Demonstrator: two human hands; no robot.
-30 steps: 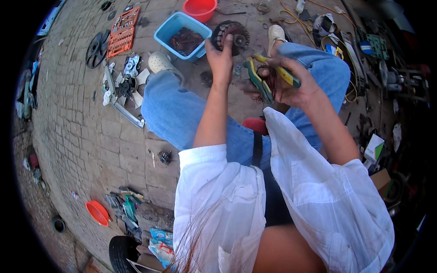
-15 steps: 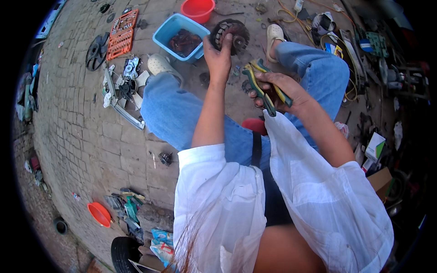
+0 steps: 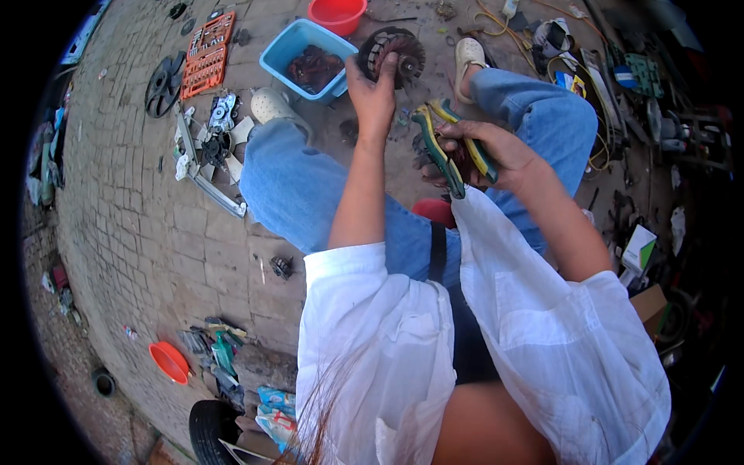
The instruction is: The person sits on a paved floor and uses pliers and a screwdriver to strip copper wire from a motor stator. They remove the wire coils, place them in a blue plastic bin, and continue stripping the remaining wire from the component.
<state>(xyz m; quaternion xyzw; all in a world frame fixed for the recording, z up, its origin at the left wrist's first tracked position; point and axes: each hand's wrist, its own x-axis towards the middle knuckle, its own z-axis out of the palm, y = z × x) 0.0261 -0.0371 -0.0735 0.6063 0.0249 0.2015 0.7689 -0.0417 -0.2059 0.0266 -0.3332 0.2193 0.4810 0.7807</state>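
Clock directions run from the middle of my view, twelve at the top. A round dark slotted part (image 3: pixel 399 54) is at twelve o'clock, between my feet. My left hand (image 3: pixel 373 105) holds it at the near edge, thumb over its face, fingers partly hidden; I cannot tell whether the part is lifted or resting on the ground.

My right hand (image 3: pixel 502 151), at two, is closed around green-and-yellow pliers (image 3: pixel 439 151). The handles stand apart; the metal head I cannot make out. Dark reddish material shows between them, too small to identify.

Just beside the part, toward half past eleven, a light-blue basin (image 3: pixel 301 36) contains a dark red-brown heap. A red basin (image 3: pixel 337 14) is just beyond, at twelve. Cream clogs (image 3: pixel 271 106) are on both my feet, flanking the part.

Further out, an open orange tool case (image 3: pixel 206 50) lies between ten and eleven, near a black spoked wheel (image 3: pixel 161 87). An orange basin (image 3: pixel 168 361) is at eight, a tyre (image 3: pixel 203 434) at seven.
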